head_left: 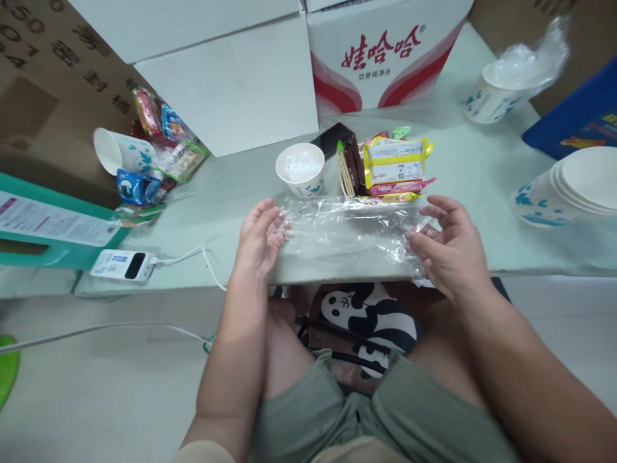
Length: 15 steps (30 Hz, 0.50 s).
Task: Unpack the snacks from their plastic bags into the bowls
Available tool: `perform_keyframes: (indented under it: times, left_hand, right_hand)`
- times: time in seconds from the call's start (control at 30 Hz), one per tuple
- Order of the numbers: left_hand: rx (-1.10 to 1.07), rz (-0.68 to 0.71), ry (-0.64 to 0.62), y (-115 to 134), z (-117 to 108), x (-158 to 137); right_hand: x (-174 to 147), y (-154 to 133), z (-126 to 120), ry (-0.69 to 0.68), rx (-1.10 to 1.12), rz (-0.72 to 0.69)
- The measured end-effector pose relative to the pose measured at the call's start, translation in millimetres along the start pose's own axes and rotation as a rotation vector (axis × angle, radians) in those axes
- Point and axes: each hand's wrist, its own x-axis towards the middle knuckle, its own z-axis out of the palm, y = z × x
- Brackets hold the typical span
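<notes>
A clear plastic bag (347, 235) is stretched out flat over the near edge of the table. My left hand (263, 235) pinches its left end, fingers curled at the film. On the opposite end, my right hand (448, 241) grips the bag between thumb and fingers. Just beyond the bag stands a paper cup (308, 186) with clear plastic crumpled inside. To its right sits a cluster of packaged snacks, with a yellow-and-white packet (395, 164) in front of brown-and-cream wafers (351, 167).
A white carton (376, 64) stands behind, with a dark phone (331, 140) before it. Stacked paper cups (544, 196) lie right, near another plastic-filled cup (496, 96). At left are a tipped cup (116, 151), snack packets (135, 186) and a white power bank (120, 265) with a cable.
</notes>
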Motion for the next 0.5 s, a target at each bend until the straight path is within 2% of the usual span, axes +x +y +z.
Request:
perform_keyframes:
  times: [0.13,0.23,0.33,0.4,0.5]
  left_hand:
    - [0.113,-0.243,-0.114,3.1,3.7,-5.5]
    - [0.11,-0.206,-0.159,6.8,2.2,-6.3]
    - [0.082,-0.112,-0.125,8.6,-0.5,-4.9]
    - [0.15,-0.051,-0.084,7.7,-2.1,-3.8]
    - [0.278,-0.034,-0.128,5.8,-3.6,-5.2]
  right_hand:
    - [-2.0,-7.1,1.7,-0.056,-0.041,-0.041]
    - [-1.9,-9.8,-5.4,-0.111,-0.062,-0.018]
    - [1.3,-8.5,-15.9,-0.13,-0.136,0.035]
    - [5.4,-7.1,-21.5,-0.04,-0.225,-0.001]
    - [12.0,-9.3,-24.8,0.217,-0.267,-0.243]
